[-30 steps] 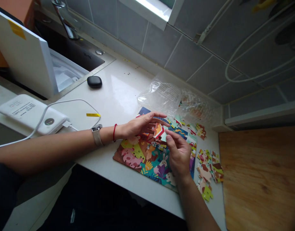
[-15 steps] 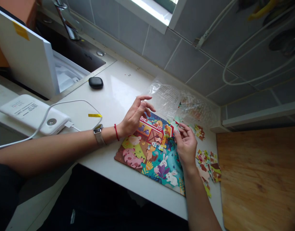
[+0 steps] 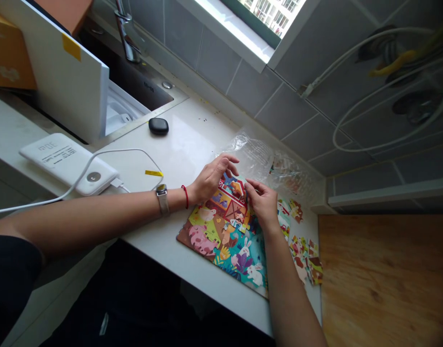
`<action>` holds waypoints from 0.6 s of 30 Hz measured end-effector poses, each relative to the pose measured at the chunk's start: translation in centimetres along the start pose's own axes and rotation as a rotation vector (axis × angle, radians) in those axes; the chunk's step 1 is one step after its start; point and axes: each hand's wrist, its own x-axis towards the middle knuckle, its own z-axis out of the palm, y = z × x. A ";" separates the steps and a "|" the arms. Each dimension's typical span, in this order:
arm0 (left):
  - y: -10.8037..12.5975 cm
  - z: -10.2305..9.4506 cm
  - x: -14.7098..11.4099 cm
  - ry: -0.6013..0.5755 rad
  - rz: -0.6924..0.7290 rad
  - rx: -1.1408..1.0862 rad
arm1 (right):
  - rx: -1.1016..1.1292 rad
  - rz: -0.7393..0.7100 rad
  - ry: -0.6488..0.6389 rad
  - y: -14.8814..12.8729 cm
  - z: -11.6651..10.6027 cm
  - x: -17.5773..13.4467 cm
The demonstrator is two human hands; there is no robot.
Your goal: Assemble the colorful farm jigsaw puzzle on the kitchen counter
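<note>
A farm-animal jigsaw puzzle (image 3: pixel 232 241) lies on the white counter, with a barn, pig, chicken and rabbits showing on it. My left hand (image 3: pixel 214 179) rests at its upper left edge, fingers loosely bent and apart, holding nothing. Beside the barn's right edge, my right hand (image 3: pixel 262 201) pinches a puzzle piece (image 3: pixel 247 187), mostly hidden by the fingers. My right forearm covers the puzzle's right side. Several loose pieces (image 3: pixel 301 250) lie to the right of that arm, and another piece (image 3: pixel 295 210) sits farther back.
Crinkled clear plastic bags (image 3: pixel 254 154) lie behind the puzzle. A white power bank (image 3: pixel 68 161) with a cable, a black case (image 3: pixel 158 126) and a sink holding a white box (image 3: pixel 73 82) are at left. A wooden board (image 3: pixel 380 274) is at right.
My right hand has moved left with the puzzle piece, to the barn's right edge. My left hand stays at the puzzle's upper left. The camera view has shifted slightly.
</note>
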 end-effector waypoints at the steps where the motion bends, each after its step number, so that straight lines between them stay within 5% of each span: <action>1: 0.0 -0.1 0.0 0.002 0.004 0.002 | -0.032 -0.025 0.005 0.1 0.3 0.3; 8: -0.2 0.0 0.1 0.021 -0.004 0.012 | -0.253 -0.248 0.067 1.0 0.8 0.1; 18: -0.1 -0.3 -0.1 -0.134 0.059 0.093 | -0.320 -0.321 0.071 0.9 0.8 0.0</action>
